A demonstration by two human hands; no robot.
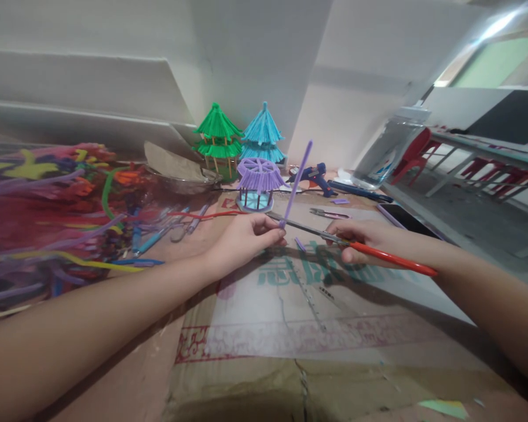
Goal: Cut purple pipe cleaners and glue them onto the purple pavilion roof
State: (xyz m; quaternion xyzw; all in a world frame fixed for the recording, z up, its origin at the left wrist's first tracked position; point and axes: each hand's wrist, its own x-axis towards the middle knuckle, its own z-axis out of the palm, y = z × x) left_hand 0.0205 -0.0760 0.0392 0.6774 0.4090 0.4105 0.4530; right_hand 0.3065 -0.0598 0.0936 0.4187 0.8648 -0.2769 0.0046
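Between the fingertips of my left hand (261,231), a purple pipe cleaner (297,183) is pinched near its lower end and points up and slightly right. My right hand (361,239) grips red-handled scissors (387,256), whose blades reach left to the pipe cleaner just by my left fingertips. Just beyond my hands stands a small purple pipe-cleaner pavilion (259,181) with dark posts and a pale blue base. A short cut purple piece (300,244) lies below the blades. Behind stand a green pavilion (217,140) and a blue pavilion (264,132).
Many coloured pipe cleaners (48,217) are heaped at the left, beside a bowl (180,179). A blue glue gun (312,176), thread snips (330,214), a phone (407,220) and a clear plastic jar (387,149) sit at the back and right. A clear ruler (308,296) lies in front.
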